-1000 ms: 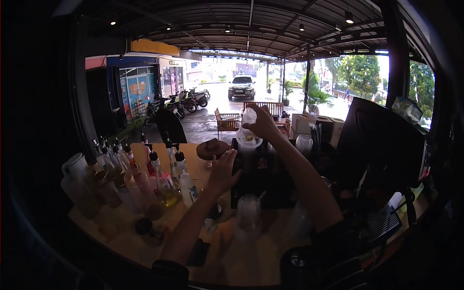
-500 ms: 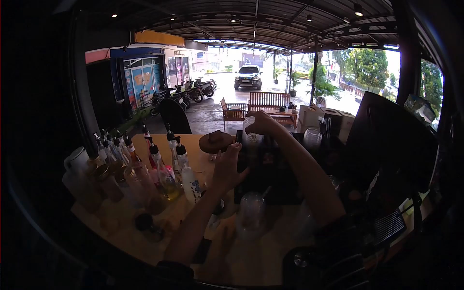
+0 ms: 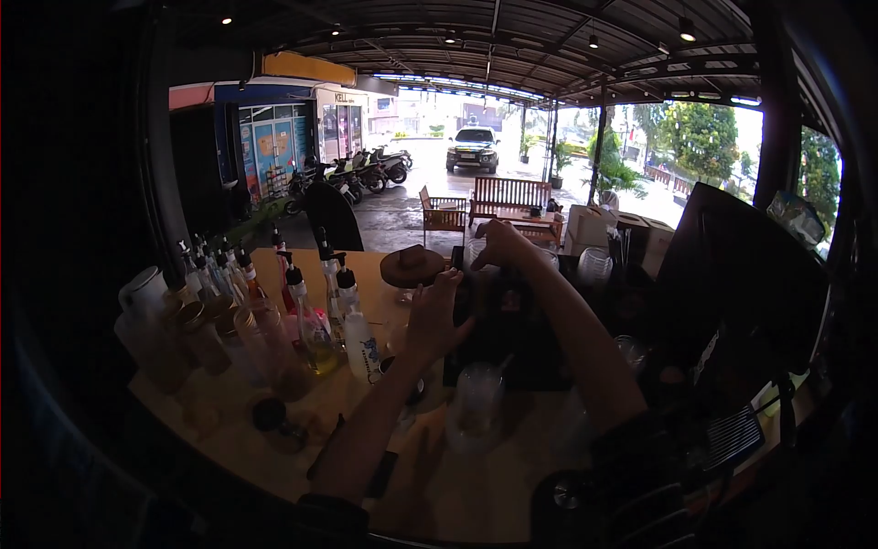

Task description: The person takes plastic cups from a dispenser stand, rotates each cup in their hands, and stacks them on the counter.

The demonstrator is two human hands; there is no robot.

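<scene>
My right hand [image 3: 505, 247] reaches to the far side of the counter, its thumb and fingers curved round a clear ribbed glass [image 3: 477, 254]. Part of that glass is hidden behind the hand. Nearer to me, my left hand [image 3: 439, 316] is raised with fingers stretched apart and nothing in it. Beyond its fingertips is a round brown piece [image 3: 413, 267] that looks like a wooden lid, with something clear beneath it. Below and between my forearms stands another clear glass [image 3: 478, 398], with a thin stick or straw rising from it.
Several pump bottles [image 3: 315, 343] and lidded jars [image 3: 206, 334] crowd the left of the wooden counter [image 3: 476, 499]. A white pitcher [image 3: 144, 291] stands behind. At right are a glass [image 3: 594, 265], a large dark screen-like panel [image 3: 732, 274] and boxes. A dark round cap [image 3: 270, 414] lies front left.
My right hand's fingers have spread into a wider curve at the glass. The left hand stays almost in place. The whole view has shifted slightly.
</scene>
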